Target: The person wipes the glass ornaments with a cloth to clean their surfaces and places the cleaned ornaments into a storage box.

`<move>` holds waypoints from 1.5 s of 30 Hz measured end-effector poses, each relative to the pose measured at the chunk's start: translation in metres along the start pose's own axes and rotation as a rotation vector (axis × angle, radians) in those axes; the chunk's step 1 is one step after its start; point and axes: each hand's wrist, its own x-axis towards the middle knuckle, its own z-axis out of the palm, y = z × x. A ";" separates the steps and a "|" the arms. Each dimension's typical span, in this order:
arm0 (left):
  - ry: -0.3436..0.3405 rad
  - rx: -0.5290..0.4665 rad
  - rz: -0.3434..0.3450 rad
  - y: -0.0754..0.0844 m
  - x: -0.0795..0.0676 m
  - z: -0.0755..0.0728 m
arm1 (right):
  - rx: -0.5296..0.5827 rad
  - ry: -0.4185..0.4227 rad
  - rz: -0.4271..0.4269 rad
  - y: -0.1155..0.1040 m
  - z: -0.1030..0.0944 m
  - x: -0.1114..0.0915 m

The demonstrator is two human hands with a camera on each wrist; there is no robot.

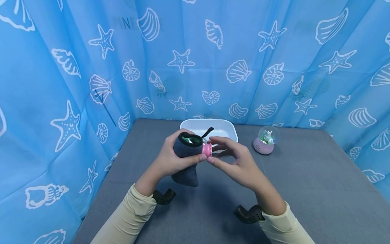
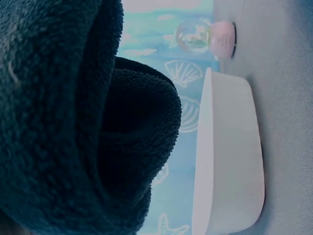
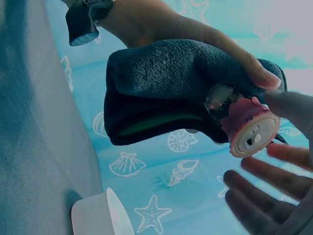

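Observation:
In the head view, my left hand [image 1: 171,156] grips a dark grey fleece cloth [image 1: 186,176] with black edging and a small loop. The cloth is wrapped about a small snow globe with a pink base [image 1: 207,149]. My left thumb presses beside that base, and most of the clear dome is hidden in the folds. In the right wrist view, the white underside of the snow globe [image 3: 255,136] shows a small switch. My right hand [image 1: 234,156] has its fingers spread and loosely bent, thumb and fingertips right at the pink base.
A white plastic tub [image 1: 229,126] stands behind the hands at the table's back edge. To its right sits another snow globe [image 1: 263,147] on a lilac-pink base. The grey table [image 1: 310,189] meets a blue shell-print curtain [image 1: 195,81] at the back and sides.

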 end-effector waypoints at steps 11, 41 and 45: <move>0.007 -0.006 -0.011 0.001 0.001 0.000 | -0.048 0.067 -0.226 0.000 -0.003 -0.001; -0.009 -0.042 -0.014 0.001 -0.001 0.002 | -0.002 0.030 -0.179 0.002 0.002 0.000; -0.009 -0.036 -0.008 0.002 -0.001 0.003 | -0.032 0.028 -0.140 0.002 0.002 -0.001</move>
